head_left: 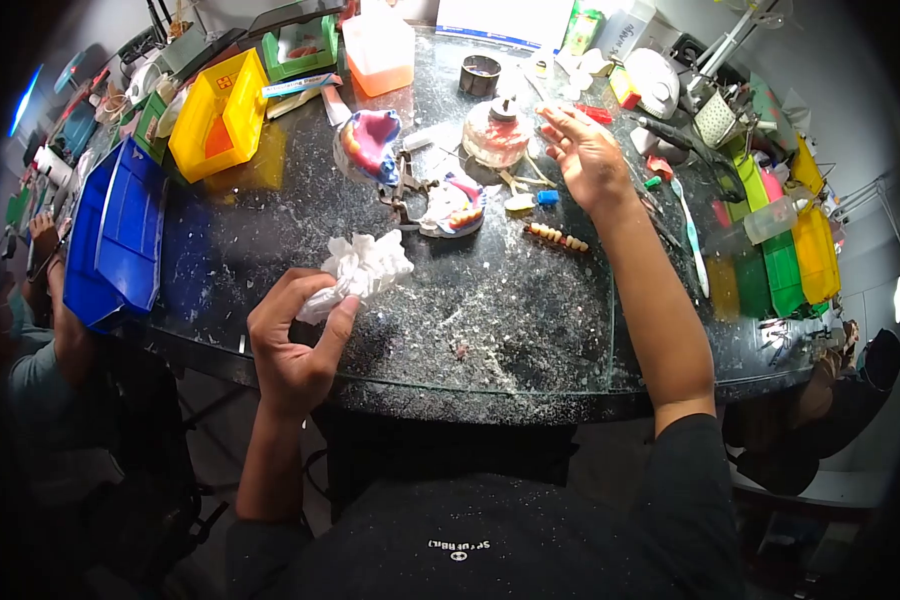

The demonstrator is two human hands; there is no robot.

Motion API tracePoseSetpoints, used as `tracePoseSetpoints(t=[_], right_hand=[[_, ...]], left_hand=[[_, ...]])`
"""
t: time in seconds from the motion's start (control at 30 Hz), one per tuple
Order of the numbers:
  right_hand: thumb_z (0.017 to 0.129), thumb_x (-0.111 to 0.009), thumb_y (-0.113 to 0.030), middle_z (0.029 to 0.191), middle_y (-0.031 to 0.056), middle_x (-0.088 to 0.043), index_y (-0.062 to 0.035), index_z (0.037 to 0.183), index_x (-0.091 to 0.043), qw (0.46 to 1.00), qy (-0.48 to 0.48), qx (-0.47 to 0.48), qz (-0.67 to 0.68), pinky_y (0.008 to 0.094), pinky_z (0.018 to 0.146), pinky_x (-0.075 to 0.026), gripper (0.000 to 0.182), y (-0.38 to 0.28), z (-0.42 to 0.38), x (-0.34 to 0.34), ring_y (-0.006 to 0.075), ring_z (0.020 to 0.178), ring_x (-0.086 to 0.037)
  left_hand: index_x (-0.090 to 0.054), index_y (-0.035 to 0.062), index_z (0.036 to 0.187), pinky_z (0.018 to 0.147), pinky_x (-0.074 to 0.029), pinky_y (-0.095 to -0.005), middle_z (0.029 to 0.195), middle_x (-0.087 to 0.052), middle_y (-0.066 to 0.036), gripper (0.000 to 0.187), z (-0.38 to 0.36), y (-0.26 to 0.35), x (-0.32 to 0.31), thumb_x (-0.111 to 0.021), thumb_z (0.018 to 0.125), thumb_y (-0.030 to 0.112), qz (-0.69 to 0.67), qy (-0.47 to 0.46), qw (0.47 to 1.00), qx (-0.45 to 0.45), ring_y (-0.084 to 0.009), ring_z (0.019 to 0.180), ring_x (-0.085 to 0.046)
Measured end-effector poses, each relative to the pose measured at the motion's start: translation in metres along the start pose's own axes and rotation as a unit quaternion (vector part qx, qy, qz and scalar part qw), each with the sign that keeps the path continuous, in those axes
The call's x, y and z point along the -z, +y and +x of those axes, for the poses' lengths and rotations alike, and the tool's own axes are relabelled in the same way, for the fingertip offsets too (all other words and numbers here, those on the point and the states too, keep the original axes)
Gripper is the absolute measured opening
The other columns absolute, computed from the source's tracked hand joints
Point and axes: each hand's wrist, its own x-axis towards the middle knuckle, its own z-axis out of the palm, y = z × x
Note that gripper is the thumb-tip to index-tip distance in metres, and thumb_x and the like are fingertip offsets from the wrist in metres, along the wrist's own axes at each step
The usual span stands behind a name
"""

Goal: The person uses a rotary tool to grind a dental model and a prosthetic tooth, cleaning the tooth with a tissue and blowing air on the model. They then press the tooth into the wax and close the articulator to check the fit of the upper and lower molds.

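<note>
Our left hand point(295, 345) pinches the crumpled tissue point(362, 268) at lower left; our right hand point(588, 155), fingers spread, hovers upper right, just beside the glass burner point(495, 133).

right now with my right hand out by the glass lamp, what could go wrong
Right hand is spread just beside the glass lamp; a careless sweep could tip it toward the denture model. That forearm crosses above the loose tooth strip and could brush it away. The tissue in the left hand could drag grit across the table.
</note>
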Motion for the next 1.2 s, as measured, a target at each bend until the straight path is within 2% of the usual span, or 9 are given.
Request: tracePoseSetpoints(t=[0.1, 0.2, 0.5, 0.73, 0.93, 1.0, 1.07, 1.13, 1.2], right_hand=[[0.084, -0.073, -0.019, 0.111, -0.0008, -0.067, -0.0104, 0.111, -0.069, 1.000, -0.016, 0.000, 0.004, 0.0346, 0.087, -0.035, 0.028, 0.005, 0.018, -0.005, 0.0118, 0.104, -0.055], [0.090, -0.067, -0.018, 0.104, -0.0013, -0.067, -0.0088, 0.112, -0.066, 1.000, 0.009, 0.007, -0.019, 0.0277, 0.082, -0.040, 0.024, 0.004, 0.021, -0.018, 0.0101, 0.096, -0.057], [0.087, -0.069, -0.013, 0.103, 0.0022, -0.068, -0.0041, 0.109, -0.067, 1.000, 0.013, 0.013, -0.013, 0.0275, 0.082, -0.043, 0.024, 0.010, 0.030, -0.016, 0.0106, 0.094, -0.059], [0.086, -0.070, -0.011, 0.102, 0.0036, -0.069, -0.0029, 0.110, -0.067, 1.000, 0.002, -0.003, 0.018, 0.0270, 0.082, -0.043, 0.026, 0.009, 0.029, -0.014, 0.0117, 0.093, -0.061], [0.086, -0.071, -0.014, 0.104, 0.0006, -0.069, -0.0060, 0.110, -0.068, 1.000, 0.028, -0.004, -0.010, 0.0272, 0.083, -0.041, 0.025, 0.007, 0.026, -0.021, 0.0106, 0.097, -0.059], [0.083, -0.073, -0.014, 0.110, -0.0013, -0.068, -0.0080, 0.107, -0.069, 0.995, 0.060, 0.051, -0.060, 0.0311, 0.084, -0.038, 0.024, 0.002, 0.014, -0.025, 0.0098, 0.105, -0.055], [0.085, -0.069, -0.011, 0.105, 0.0070, -0.070, -0.0022, 0.103, -0.069, 0.972, 0.124, 0.119, -0.162, 0.0315, 0.089, -0.044, 0.020, -0.024, -0.020, -0.046, 0.0155, 0.100, -0.062], [0.088, -0.068, -0.015, 0.101, 0.0107, -0.070, -0.0028, 0.101, -0.070, 0.974, 0.035, 0.164, -0.151, 0.0304, 0.089, -0.047, 0.018, -0.033, -0.050, -0.056, 0.0158, 0.098, -0.064], [0.089, -0.068, -0.018, 0.105, 0.0110, -0.069, -0.0029, 0.099, -0.071, 0.970, -0.067, 0.161, -0.171, 0.0309, 0.091, -0.046, 0.018, -0.031, -0.089, -0.068, 0.0153, 0.099, -0.063]], left_hand=[[-0.065, -0.0030, 0.089, 0.068, -0.048, -0.0247, 0.085, -0.065, -0.010, 0.013, -0.002, -0.004, 0.007, -0.071, 0.079, 0.002, 0.007, 0.001, 1.000, 0.011, -0.0140, 0.075, -0.063], [-0.065, -0.0034, 0.090, 0.068, -0.048, -0.0249, 0.085, -0.065, -0.010, 0.014, -0.002, -0.009, 0.012, -0.071, 0.079, 0.002, 0.000, 0.005, 1.000, 0.030, -0.0134, 0.075, -0.063], [-0.065, -0.0039, 0.091, 0.069, -0.047, -0.0242, 0.085, -0.065, -0.009, 0.015, 0.002, -0.015, 0.012, -0.071, 0.080, 0.003, -0.021, -0.006, 0.999, 0.039, -0.0127, 0.076, -0.062], [-0.065, -0.0044, 0.094, 0.069, -0.047, -0.0224, 0.086, -0.066, -0.006, 0.013, -0.003, -0.016, 0.010, -0.070, 0.083, 0.002, -0.102, 0.002, 0.989, 0.105, -0.0092, 0.078, -0.060], [-0.067, -0.0051, 0.100, 0.072, -0.048, -0.0199, 0.088, -0.068, -0.005, 0.015, -0.004, -0.004, 0.004, -0.069, 0.087, 0.003, -0.196, 0.008, 0.967, 0.164, -0.0071, 0.079, -0.062], [-0.067, -0.0059, 0.102, 0.072, -0.049, -0.0197, 0.088, -0.068, -0.006, 0.017, -0.002, 0.000, 0.002, -0.069, 0.088, 0.003, -0.216, 0.004, 0.959, 0.186, -0.0071, 0.080, -0.062], [-0.066, -0.0068, 0.104, 0.070, -0.050, -0.0197, 0.088, -0.069, -0.006, 0.019, 0.000, 0.002, -0.002, -0.067, 0.090, 0.006, -0.247, 0.002, 0.949, 0.198, -0.0070, 0.079, -0.063], [-0.066, -0.0069, 0.105, 0.070, -0.050, -0.0199, 0.088, -0.069, -0.006, 0.020, 0.003, 0.005, -0.005, -0.066, 0.091, 0.007, -0.276, -0.013, 0.940, 0.202, -0.0069, 0.079, -0.063], [-0.066, -0.0062, 0.106, 0.069, -0.050, -0.0202, 0.088, -0.069, -0.006, 0.021, 0.008, 0.009, -0.011, -0.063, 0.094, 0.010, -0.286, -0.041, 0.934, 0.211, -0.0067, 0.078, -0.063]])
